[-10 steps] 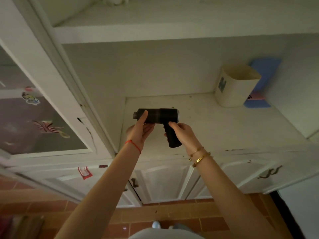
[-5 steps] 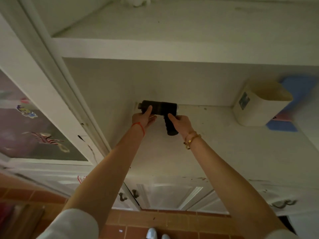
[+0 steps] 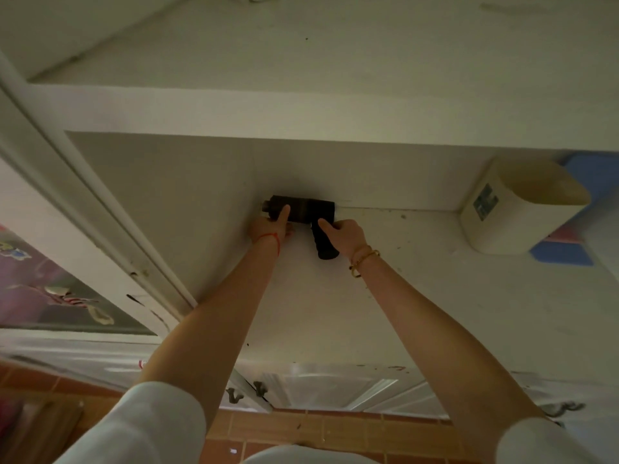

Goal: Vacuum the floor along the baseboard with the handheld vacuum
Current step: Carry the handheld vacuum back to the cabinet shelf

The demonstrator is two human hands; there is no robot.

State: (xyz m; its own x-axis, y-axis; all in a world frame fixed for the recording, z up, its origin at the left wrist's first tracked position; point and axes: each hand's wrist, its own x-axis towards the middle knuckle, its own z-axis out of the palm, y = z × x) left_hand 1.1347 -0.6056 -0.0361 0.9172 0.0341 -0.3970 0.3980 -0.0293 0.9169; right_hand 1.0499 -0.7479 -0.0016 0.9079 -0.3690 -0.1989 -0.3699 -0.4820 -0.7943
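The fingers [image 3: 326, 226] of the right hand [image 3: 345, 234] are closed around the black grip of the handheld vacuum [image 3: 303, 211], with the forefinger stretched up toward the body of the tool. The left hand [image 3: 271, 226] holds the front part of the same vacuum; its thumb lies on the dark barrel and the other fingers are under it, so they are mostly hidden.

The vacuum is deep inside a white cabinet, on the lower shelf [image 3: 418, 296], in the back left corner. Its barrel lies horizontal along the back wall, and its nozzle end points to the left side wall, very near to it. If it touches the wall, I cannot tell.

On the left wrist there is a thin red string [image 3: 272, 237], and on the right wrist gold bracelets [image 3: 363, 259]. Both arms reach forward from white sleeves.

At the right of the shelf stands a cream container [image 3: 512, 216] with a small label, well apart from the vacuum, and behind it there is something blue [image 3: 566, 257]. Below the shelf edge the white cabinet doors [image 3: 335, 390] with dark handles are visible, and under them the reddish tile floor [image 3: 301, 426].
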